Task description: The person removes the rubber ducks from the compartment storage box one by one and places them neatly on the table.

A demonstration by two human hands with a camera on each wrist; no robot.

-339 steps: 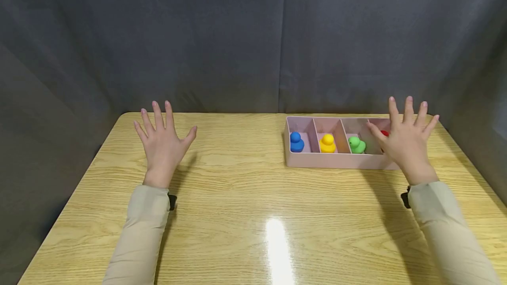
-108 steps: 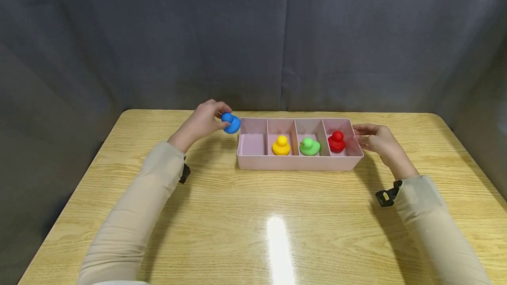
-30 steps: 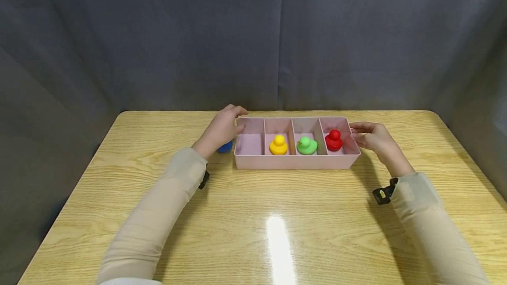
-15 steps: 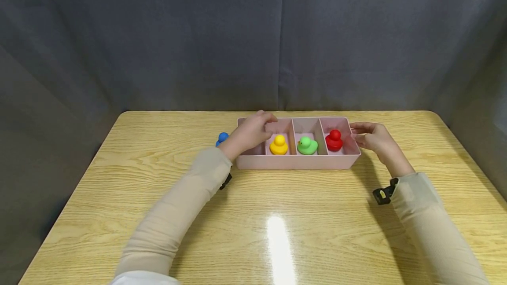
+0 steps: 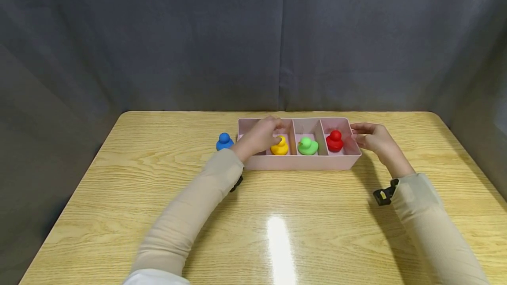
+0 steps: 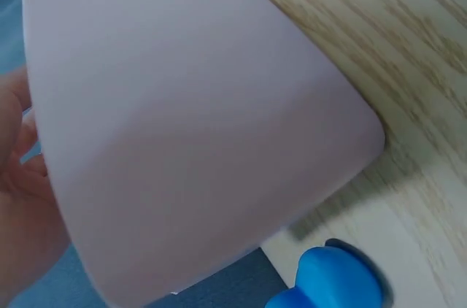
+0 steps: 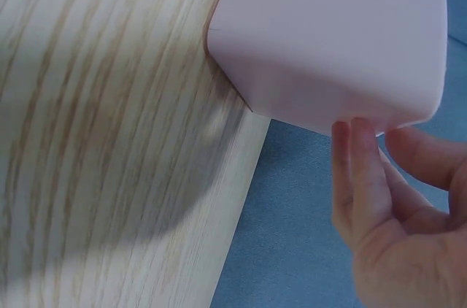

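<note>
On the surface, a blue toy duck stands left of the pink divided tray. In its second compartment, the yellow toy duck is pinched by the left hand; a straight lift, clear of the dividers, is judged best. The right end wall is touched by the relaxed right hand, steadying it.

We see the pink tray, long and shallow with four compartments, lying flat and square-on. The yellow duck stands upright in the tray's second compartment from the left, partly covered. The blue duck stands upright just outside the tray's left end, apart from its wall.
</note>
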